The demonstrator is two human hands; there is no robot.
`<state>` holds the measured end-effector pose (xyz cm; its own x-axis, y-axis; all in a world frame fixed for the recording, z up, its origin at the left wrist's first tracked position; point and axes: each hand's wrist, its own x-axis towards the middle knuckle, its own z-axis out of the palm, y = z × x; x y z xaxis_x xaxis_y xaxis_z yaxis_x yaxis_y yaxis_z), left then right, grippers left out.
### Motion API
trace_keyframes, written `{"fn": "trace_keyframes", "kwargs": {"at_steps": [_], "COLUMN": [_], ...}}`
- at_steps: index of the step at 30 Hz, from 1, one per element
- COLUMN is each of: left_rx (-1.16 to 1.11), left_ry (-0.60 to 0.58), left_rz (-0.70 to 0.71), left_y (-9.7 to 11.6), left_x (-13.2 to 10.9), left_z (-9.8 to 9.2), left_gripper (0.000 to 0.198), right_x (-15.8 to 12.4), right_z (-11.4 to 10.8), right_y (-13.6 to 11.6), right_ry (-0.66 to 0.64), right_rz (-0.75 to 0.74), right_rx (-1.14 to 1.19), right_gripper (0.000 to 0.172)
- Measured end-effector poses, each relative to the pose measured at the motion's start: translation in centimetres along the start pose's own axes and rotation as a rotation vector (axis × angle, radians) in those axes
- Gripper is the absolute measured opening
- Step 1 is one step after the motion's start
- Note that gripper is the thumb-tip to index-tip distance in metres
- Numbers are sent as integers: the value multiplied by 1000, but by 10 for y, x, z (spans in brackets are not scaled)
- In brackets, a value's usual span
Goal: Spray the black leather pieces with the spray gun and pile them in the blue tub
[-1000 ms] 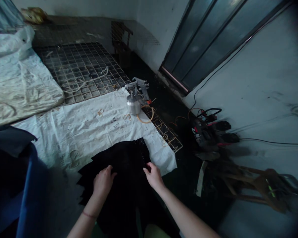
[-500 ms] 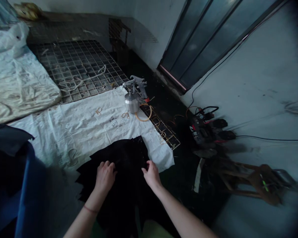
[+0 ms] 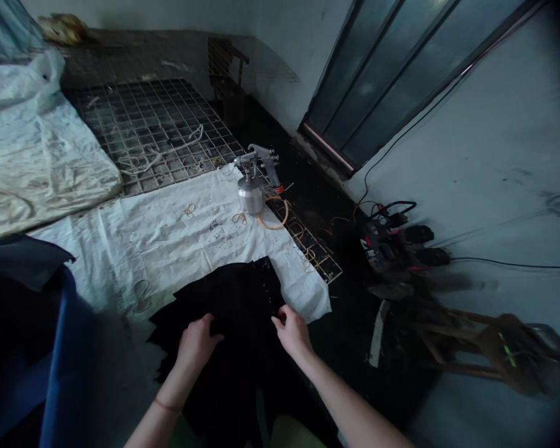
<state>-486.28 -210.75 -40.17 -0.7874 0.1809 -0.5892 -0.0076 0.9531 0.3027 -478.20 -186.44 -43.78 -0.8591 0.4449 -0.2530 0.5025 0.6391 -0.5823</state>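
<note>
A piece of black cloth (image 3: 236, 298) lies across the near end of a white sheet and hangs down toward me. Its left side has a jagged, layered outline, and a row of small shiny dots runs along its right edge. My right hand (image 3: 293, 333) pinches that right edge between thumb and fingers. On the left part of the cloth, my left hand (image 3: 196, 342) grips with bent fingers and thumb; the fabric's darkness hides exactly how much is caught. Beyond the cloth, a metal spray gun (image 3: 254, 186) with a silver cup stands upright on the white sheet (image 3: 168, 236).
A blue bin (image 3: 65, 348) holding dark fabric stands at the near left. Wire mesh (image 3: 154, 124) extends behind the sheet. A black-and-red machine (image 3: 387, 242) and a wooden stool (image 3: 476, 354) stand at the right, by the wall. An orange hose (image 3: 282, 224) curls beside the spray gun.
My left hand has shifted slightly down the cloth, its thumb now farther from its fingers. My right hand has moved slightly right and down along the edge. The whole view has shifted a little.
</note>
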Motion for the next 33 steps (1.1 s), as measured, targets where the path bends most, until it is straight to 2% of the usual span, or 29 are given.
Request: {"fn": "trace_keyframes", "kwargs": {"at_steps": [3, 6, 9, 12, 15, 20, 25, 28, 33], "left_rx": [-44, -18, 101, 157, 146, 154, 183, 250, 145], "left_ry": [59, 159, 266, 347, 346, 301, 243, 225, 169], "left_rz": [-10, 25, 109, 187, 187, 203, 204, 194, 184], "left_y": [-7, -12, -10, -7, -8, -9, -2, 2, 0], "left_x": [4, 19, 32, 34, 33, 38, 34, 28, 25], "left_z": [-17, -27, -22, -10, -4, -9, -15, -18, -16], "left_gripper": [32, 32, 24, 20, 20, 20, 16, 17, 13], "right_x": [7, 21, 30, 30, 25, 25, 27, 27, 25], "right_z": [-6, 0, 16, 27, 30, 30, 27, 20, 9], "right_y": [-7, -16, -20, -19, -18, -19, -19, -16, -9], "right_ry": [-41, -61, 23, 97, 115, 91, 123, 84, -13], "right_rz": [-9, 24, -25, -103, -131, -133, -158, -97, 69], "right_rx": [143, 168, 55, -12, -47, -86, 15, 121, 203], "right_gripper": [9, 9, 9, 11, 11, 10, 10, 7, 11]}}
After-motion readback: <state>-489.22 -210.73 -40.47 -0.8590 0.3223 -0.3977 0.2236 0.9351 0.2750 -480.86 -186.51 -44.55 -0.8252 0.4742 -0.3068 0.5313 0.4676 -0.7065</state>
